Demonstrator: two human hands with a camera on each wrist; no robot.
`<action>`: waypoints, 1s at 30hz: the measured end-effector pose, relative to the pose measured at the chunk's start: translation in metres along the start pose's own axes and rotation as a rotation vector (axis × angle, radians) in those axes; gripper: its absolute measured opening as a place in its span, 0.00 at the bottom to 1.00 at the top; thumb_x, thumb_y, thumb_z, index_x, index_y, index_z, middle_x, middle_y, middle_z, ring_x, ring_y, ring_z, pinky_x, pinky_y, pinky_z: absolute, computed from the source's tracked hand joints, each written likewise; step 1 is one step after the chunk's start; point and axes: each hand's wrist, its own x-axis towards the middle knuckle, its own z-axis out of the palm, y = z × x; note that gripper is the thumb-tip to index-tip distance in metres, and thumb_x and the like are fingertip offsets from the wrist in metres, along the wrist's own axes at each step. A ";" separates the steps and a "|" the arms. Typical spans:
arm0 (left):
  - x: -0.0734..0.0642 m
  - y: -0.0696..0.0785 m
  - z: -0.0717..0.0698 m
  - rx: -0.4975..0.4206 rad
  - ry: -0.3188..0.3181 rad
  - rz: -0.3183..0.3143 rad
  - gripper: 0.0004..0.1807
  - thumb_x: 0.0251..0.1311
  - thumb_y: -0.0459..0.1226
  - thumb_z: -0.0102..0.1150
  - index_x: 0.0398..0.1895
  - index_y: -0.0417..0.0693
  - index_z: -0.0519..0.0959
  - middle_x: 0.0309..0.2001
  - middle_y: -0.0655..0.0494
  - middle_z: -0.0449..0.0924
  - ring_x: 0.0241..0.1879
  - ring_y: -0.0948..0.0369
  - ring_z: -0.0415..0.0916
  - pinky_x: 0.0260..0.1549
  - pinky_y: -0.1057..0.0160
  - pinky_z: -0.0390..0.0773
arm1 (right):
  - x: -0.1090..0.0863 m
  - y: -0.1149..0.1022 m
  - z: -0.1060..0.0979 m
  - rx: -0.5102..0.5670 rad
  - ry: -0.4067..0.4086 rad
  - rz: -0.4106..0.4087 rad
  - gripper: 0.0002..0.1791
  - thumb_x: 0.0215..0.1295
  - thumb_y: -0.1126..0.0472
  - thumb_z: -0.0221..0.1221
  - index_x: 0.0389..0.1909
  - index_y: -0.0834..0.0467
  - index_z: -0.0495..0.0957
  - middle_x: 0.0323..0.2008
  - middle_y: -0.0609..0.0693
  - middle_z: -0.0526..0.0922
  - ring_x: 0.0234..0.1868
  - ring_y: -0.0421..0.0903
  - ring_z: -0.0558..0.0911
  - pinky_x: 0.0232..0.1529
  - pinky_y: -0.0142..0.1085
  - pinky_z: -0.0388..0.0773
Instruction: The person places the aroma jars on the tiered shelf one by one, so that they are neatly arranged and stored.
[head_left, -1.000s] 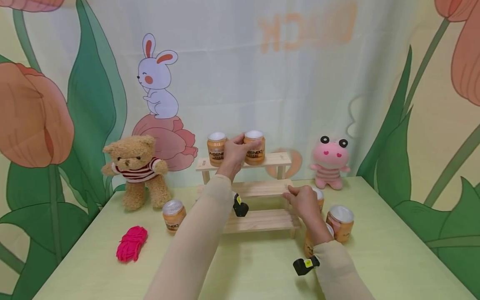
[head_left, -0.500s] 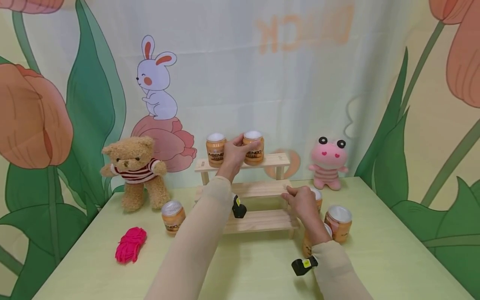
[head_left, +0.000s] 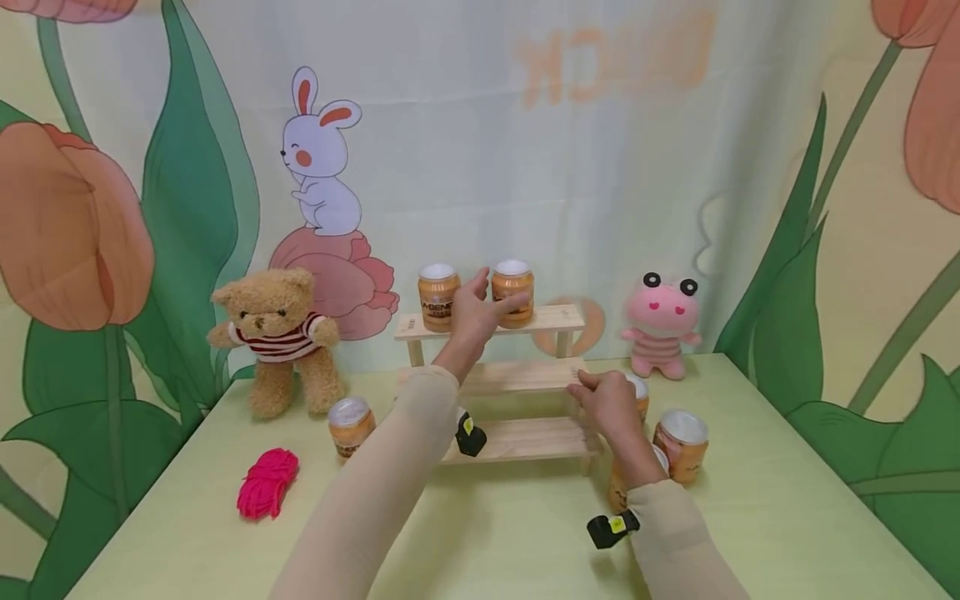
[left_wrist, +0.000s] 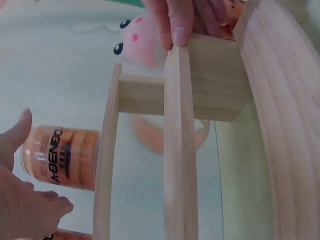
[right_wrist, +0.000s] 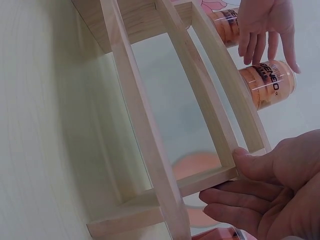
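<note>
A three-tier wooden shelf (head_left: 525, 377) stands at the table's middle. Two orange cans with pale tops and dark lettering sit upright on its top tier, a left can (head_left: 437, 300) and a right can (head_left: 516, 282). Between them is my left hand (head_left: 474, 321), thumb and fingers spread apart; in the left wrist view a gap shows between the hand (left_wrist: 30, 200) and the right can (left_wrist: 65, 157). My right hand (head_left: 611, 407) pinches the right end of the middle tier, the thumb on the board's edge in the right wrist view and the fingers bent at its side.
Several more orange cans stand by my right forearm, one can (head_left: 681, 446) outermost. Another can (head_left: 351, 425) is left of the shelf. A teddy bear (head_left: 279, 342), a pink yarn skein (head_left: 267, 483) and a pink plush toy (head_left: 663, 325) sit around the table (head_left: 525, 533). A printed curtain hangs behind.
My left hand has let go of the right can; its fingers have spread and drawn slightly back. The can stays on the top tier. My right hand keeps its hold on the shelf.
</note>
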 end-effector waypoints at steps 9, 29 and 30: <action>-0.038 -0.004 -0.021 0.104 -0.029 0.079 0.45 0.57 0.43 0.74 0.76 0.51 0.62 0.74 0.54 0.61 0.73 0.56 0.57 0.66 0.53 0.66 | 0.001 -0.003 0.003 0.002 -0.011 0.001 0.19 0.69 0.60 0.64 0.56 0.66 0.80 0.52 0.62 0.81 0.54 0.61 0.80 0.53 0.55 0.76; -0.077 -0.068 -0.202 0.240 -0.136 0.036 0.37 0.66 0.37 0.65 0.76 0.42 0.62 0.74 0.43 0.61 0.74 0.48 0.56 0.69 0.47 0.57 | 0.000 0.000 0.002 -0.017 -0.011 0.014 0.20 0.69 0.59 0.64 0.56 0.67 0.79 0.53 0.62 0.80 0.54 0.61 0.80 0.52 0.55 0.76; -0.079 -0.075 -0.211 0.242 -0.154 0.022 0.38 0.66 0.36 0.65 0.76 0.41 0.61 0.74 0.43 0.59 0.74 0.47 0.54 0.69 0.46 0.57 | 0.000 0.000 0.002 -0.017 -0.012 0.010 0.20 0.69 0.59 0.64 0.56 0.67 0.79 0.53 0.62 0.80 0.54 0.61 0.80 0.53 0.55 0.76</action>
